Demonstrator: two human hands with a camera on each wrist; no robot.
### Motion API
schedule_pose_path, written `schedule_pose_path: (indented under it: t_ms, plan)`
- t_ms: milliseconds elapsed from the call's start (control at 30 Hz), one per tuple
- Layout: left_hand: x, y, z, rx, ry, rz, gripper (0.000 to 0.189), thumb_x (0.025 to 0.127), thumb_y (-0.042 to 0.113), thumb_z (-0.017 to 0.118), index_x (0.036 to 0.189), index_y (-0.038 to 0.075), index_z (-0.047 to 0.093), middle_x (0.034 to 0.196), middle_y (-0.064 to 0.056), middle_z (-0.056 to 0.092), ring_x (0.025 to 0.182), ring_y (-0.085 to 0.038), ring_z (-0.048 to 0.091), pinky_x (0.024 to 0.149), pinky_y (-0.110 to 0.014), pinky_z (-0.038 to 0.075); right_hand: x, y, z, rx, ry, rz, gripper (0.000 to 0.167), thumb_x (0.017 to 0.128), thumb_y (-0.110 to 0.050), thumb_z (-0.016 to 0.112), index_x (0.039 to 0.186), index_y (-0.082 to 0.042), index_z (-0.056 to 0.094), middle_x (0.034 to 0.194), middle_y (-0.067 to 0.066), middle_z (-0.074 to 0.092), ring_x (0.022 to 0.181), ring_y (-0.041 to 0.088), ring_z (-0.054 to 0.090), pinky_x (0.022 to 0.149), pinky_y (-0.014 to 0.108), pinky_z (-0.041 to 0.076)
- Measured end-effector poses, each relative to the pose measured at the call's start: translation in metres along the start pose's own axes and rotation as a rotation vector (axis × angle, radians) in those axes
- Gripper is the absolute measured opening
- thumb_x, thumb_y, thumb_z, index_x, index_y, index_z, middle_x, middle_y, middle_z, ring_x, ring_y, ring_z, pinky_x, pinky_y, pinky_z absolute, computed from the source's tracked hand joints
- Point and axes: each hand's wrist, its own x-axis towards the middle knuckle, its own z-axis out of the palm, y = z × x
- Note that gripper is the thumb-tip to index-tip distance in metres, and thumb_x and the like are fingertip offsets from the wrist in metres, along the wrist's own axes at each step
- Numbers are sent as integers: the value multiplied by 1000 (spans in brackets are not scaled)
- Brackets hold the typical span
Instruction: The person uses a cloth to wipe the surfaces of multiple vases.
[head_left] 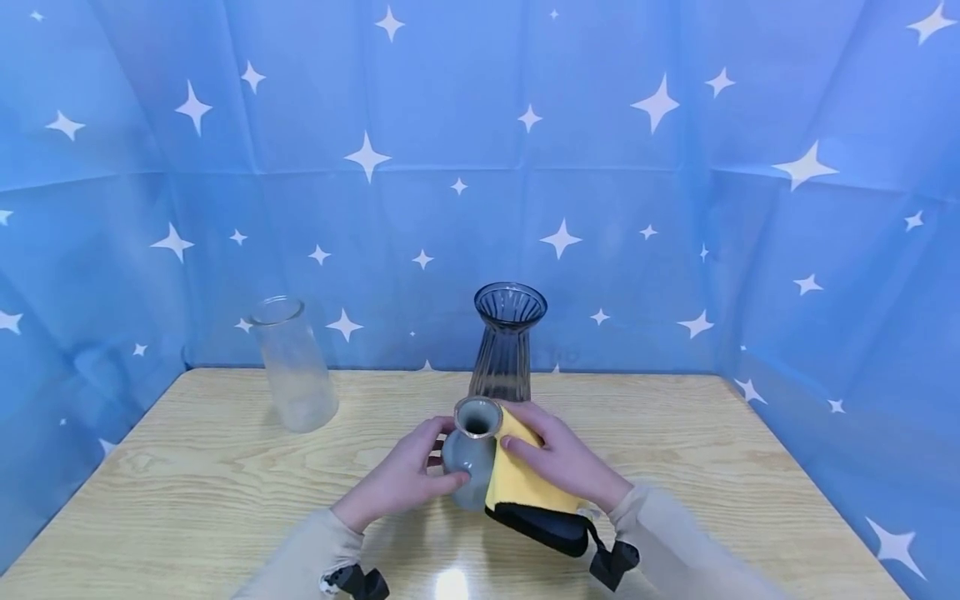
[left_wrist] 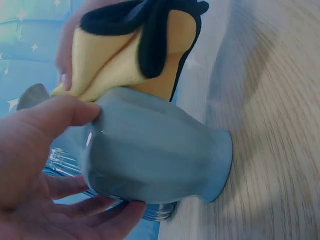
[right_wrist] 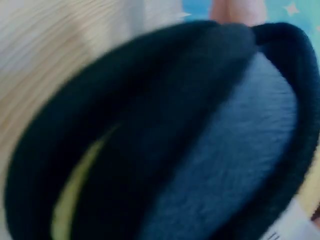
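A small grey-blue ceramic vase (head_left: pixel 468 458) with a flared rim stands upright near the middle of the wooden table. My left hand (head_left: pixel 408 481) grips it round the body, with the thumb on the near side, as the left wrist view also shows on the vase (left_wrist: pixel 150 145). In my right hand (head_left: pixel 564 457) is a folded yellow cloth (head_left: pixel 525 479) with a dark grey reverse and black edging, held against the right side of the vase neck and body. Dark folds of the cloth (right_wrist: pixel 230 145) fill the right wrist view and hide most of that hand.
Just behind the ceramic vase stands a dark ribbed glass vase (head_left: pixel 504 358) with a wide mouth. A clear frosted glass vase (head_left: pixel 296 375) stands at the back left of the table (head_left: pixel 187 483). A blue starred curtain (head_left: pixel 450 100) closes off the back and sides.
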Motion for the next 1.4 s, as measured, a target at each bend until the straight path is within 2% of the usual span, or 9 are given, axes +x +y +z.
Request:
schedule_pose_path:
  t_ms: [200, 300, 600, 700, 800, 1100, 1233, 1333, 1400]
  plan:
    - [-1, -2, 2, 3, 8, 32, 60, 87, 14, 72, 137, -1, 43, 130, -17, 48, 117, -36, 52, 96, -42, 48, -6, 11, 8, -215, 23, -72, 46, 100, -25, 54, 144, -14, 46, 129, -2, 50, 114, 16, 51, 93, 43, 47]
    - [-1, -2, 3, 7, 11, 49, 62, 86, 15, 74, 137, -2, 43, 131, -18, 49, 117, -35, 52, 96, -42, 49, -9, 16, 10, -235, 27, -49, 47, 101, -30, 52, 144, -15, 45, 128, -5, 50, 111, 15, 52, 89, 42, 48]
    - [1, -1, 2, 1, 3, 9, 61, 86, 16, 74, 136, 0, 43, 131, -17, 48, 117, -37, 52, 96, -47, 48, -14, 23, 14, -13, 35, 87, 47, 104, -24, 46, 149, -18, 37, 123, 6, 51, 76, 17, 58, 71, 33, 51]
    - [2, 0, 2, -2, -4, -7, 61, 86, 16, 74, 137, 0, 43, 132, -17, 48, 118, -37, 51, 96, -48, 47, -16, 25, 14, 109, 22, 166, 48, 105, -22, 43, 151, -13, 32, 105, 11, 59, 62, 21, 57, 65, 34, 53]
    - [2, 1, 1, -2, -4, -19, 60, 86, 15, 74, 136, 1, 44, 132, -17, 48, 118, -37, 51, 96, -48, 47, -17, 27, 13, 184, 17, 215, 49, 105, -21, 42, 152, -11, 30, 87, 9, 62, 60, 22, 59, 65, 33, 54]
    - [4, 3, 4, -21, -8, -43, 62, 85, 15, 74, 137, 0, 42, 135, -18, 45, 122, -39, 48, 98, -51, 45, -15, 30, 17, 219, -14, 291, 46, 104, -22, 42, 148, -8, 37, 96, 7, 63, 71, 21, 61, 71, 33, 51]
    - [3, 4, 3, -31, -6, -53, 62, 86, 15, 74, 137, 0, 41, 135, -18, 44, 122, -40, 47, 99, -51, 44, -14, 32, 17, 231, -64, 319, 47, 103, -23, 43, 147, -7, 37, 88, 7, 63, 65, 17, 59, 65, 31, 51]
    - [2, 3, 3, -35, -5, -54, 62, 86, 15, 73, 137, -1, 41, 135, -18, 44, 122, -40, 47, 99, -52, 44, -13, 33, 17, 201, -107, 343, 48, 103, -23, 43, 147, -5, 37, 81, 7, 61, 60, 15, 56, 62, 32, 50]
    - [2, 3, 4, -37, -8, -53, 62, 87, 15, 73, 137, -1, 41, 135, -18, 44, 122, -41, 47, 99, -53, 44, -13, 34, 17, 147, -119, 345, 49, 103, -23, 44, 147, -3, 37, 89, 10, 63, 68, 20, 59, 70, 36, 51]
